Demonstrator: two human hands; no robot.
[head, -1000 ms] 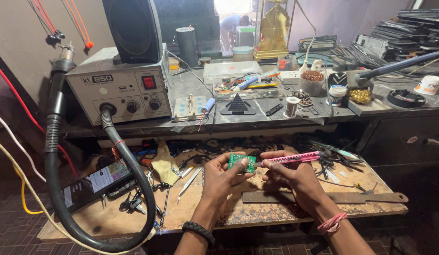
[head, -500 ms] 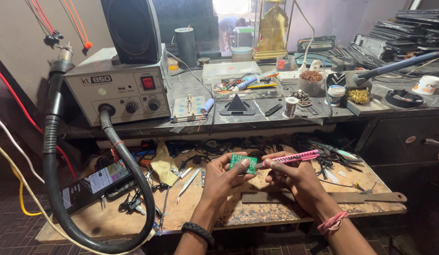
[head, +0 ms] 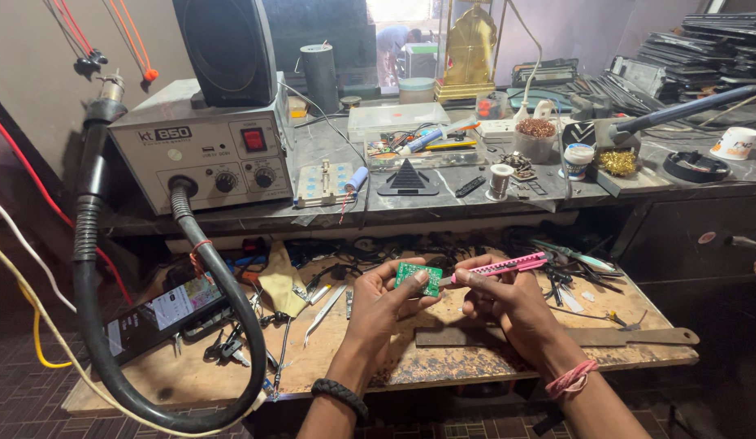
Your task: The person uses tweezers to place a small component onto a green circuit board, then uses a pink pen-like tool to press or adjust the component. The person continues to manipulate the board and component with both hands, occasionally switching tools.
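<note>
My left hand point(head: 383, 302) holds a small green circuit board point(head: 419, 277) up above the wooden bench point(head: 475, 362), fingers pinching its edges. In my right hand point(head: 508, 299) is a pink utility knife point(head: 501, 267), gripped like a pen with its tip touching the board's right edge. A black band circles my left wrist and a pink one my right. Both hands hover over the middle of the bench.
A grey hot-air rework station point(head: 203, 146) sits on the upper shelf at left, its thick black hose point(head: 110, 341) looping down. A phone point(head: 162, 313), tweezers point(head: 325, 313), pliers, a metal ruler point(head: 556, 335) and cables lie on the bench. The shelf holds a solder spool point(head: 499, 180), jars and boxes.
My hands stay in nearly the same spot. The knife's tip has shifted slightly against the board's edge.
</note>
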